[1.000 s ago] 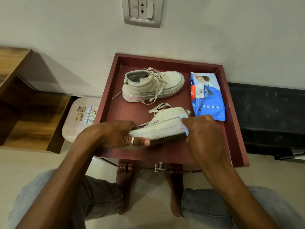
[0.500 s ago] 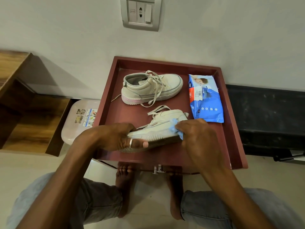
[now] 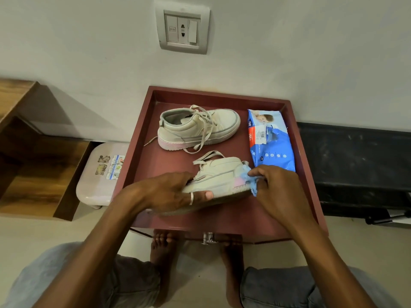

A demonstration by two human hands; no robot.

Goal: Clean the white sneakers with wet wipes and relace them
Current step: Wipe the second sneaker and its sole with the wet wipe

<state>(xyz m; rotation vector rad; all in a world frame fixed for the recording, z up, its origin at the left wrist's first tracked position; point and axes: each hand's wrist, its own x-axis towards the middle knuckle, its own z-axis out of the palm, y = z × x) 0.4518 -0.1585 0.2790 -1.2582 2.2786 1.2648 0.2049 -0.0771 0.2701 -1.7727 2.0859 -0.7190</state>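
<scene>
Cleaning was judged partway: left hand (image 3: pixel 169 192) gripped the near sneaker (image 3: pixel 215 176) at its toe end over the tray (image 3: pixel 222 94), right hand (image 3: pixel 275 192) pinched a blue wipe (image 3: pixel 249 181) against its heel; far sneaker (image 3: pixel 195 130), loosely laced, lay left of the wipes pack (image 3: pixel 270 141); relacing not yet begun.

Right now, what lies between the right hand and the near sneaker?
A crumpled blue wipe, pinched by the right hand against the near sneaker; head view.
</scene>
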